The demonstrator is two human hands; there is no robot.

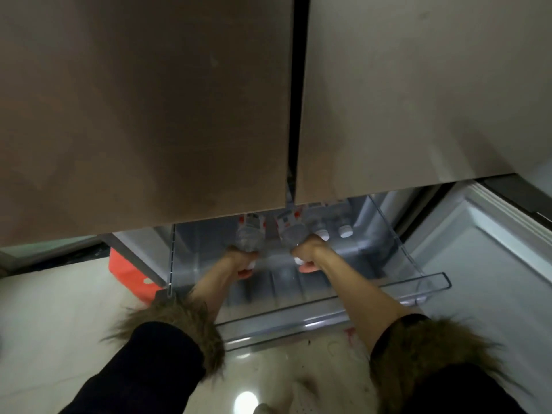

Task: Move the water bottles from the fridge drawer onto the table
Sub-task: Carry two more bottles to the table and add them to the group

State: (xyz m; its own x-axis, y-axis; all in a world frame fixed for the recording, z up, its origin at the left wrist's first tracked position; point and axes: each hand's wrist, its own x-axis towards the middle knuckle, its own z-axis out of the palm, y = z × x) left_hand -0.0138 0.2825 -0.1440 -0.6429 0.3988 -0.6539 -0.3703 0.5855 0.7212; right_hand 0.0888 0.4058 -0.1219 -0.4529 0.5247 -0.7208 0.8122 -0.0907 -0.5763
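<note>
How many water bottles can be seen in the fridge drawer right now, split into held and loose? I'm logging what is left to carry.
Held in the left hand: 1 bottle
Held in the right hand: 1 bottle
Loose in the drawer, white caps showing: 2 bottles
Total visible: 4. The closed fridge doors may hide more behind.
</note>
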